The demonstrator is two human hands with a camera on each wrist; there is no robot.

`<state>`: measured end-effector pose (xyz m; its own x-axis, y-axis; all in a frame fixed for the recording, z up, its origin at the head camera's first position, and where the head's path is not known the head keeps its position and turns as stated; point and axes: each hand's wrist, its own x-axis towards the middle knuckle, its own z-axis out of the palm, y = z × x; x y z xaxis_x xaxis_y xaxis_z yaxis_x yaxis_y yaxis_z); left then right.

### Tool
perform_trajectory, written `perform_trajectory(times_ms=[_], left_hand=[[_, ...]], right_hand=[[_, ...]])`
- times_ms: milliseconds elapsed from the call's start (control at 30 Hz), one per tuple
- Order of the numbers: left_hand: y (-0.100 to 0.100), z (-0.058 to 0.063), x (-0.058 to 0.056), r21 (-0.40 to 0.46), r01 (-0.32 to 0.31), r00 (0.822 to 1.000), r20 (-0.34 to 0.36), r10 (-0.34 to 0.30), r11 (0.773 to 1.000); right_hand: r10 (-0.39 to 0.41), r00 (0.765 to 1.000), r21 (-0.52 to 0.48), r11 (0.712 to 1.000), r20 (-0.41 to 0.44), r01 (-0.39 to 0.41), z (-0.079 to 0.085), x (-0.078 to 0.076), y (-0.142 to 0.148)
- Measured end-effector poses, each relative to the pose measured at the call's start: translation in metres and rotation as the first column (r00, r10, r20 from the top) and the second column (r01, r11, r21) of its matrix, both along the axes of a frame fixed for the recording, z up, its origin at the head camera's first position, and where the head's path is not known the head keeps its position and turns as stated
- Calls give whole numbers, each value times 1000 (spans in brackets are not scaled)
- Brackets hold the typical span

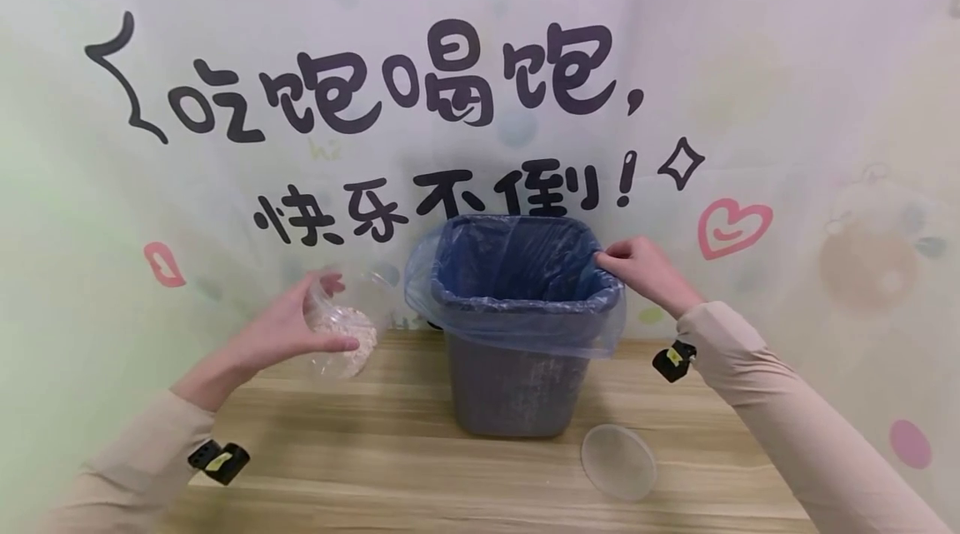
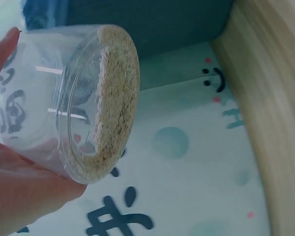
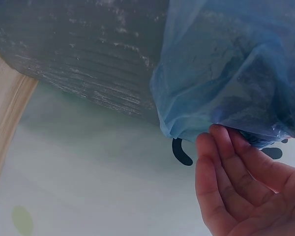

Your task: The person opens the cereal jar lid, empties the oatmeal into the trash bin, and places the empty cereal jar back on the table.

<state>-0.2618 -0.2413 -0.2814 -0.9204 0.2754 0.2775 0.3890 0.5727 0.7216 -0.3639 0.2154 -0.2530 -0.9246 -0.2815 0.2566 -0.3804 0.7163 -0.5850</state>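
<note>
My left hand is part curled, thumb on the near side and fingers on the far side, wide enough to hold the clear jar round its wall. Taking the bin as the centre of the dial, the jar is at 9 o'clock, lifted above the table and just beside the bag's overhang. Pale grains lie at its base, banked unevenly. The wall looks smooth, so my first worry is a slip: if my thumb eased, the jar could twist or drop. Tipping it out here, short of the rim, would scatter grains over the wood.

My right hand is at 2 o'clock, thumb and fingers nearly together, pinching the blue bag at the rim; in the right wrist view the other fingers are gently bent against the plastic. Too hard a pull from me could drag the bag off the edge, tear it, or rock the bin; too slack a pinch could let that side slump inward.

The grey bin stands upright, the bag folded over its rim. Farther out, at 5 o'clock, a translucent round lid lies on the table, where a stray sleeve might knock it. Beyond 12 o'clock hangs the printed backdrop.
</note>
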Motion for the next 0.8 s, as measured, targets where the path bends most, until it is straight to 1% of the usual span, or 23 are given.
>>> perform_trajectory(times_ms=[67,167,267,333,533,667,800], left_hand=[[2,11,-1,5,-13,1000,-4,13,1000],[9,26,-6,-16,-22,999,-35,21,1000],[16,39,-15,-45,-24,998,-51,22,999],[20,45,-23,-59,-28,999,-47,25,998],[30,60,-43,-72,-44,999,-2,44,996],[41,69,-54,-79,-38,999,-3,38,996],[54,76,-64,-102,-19,1000,-27,16,995]], right_hand=[[-1,1000,3,1000,1,1,0,0,0],[-6,1000,2,1000,0,6,0,1,1],[-20,1000,1,1000,4,20,0,2,3],[-31,999,-4,1000,7,31,0,3,3],[-52,999,-25,998,4,52,-1,5,1],[-60,998,-43,997,-7,59,-3,5,-1],[-56,998,-55,997,-14,55,-5,5,-1]])
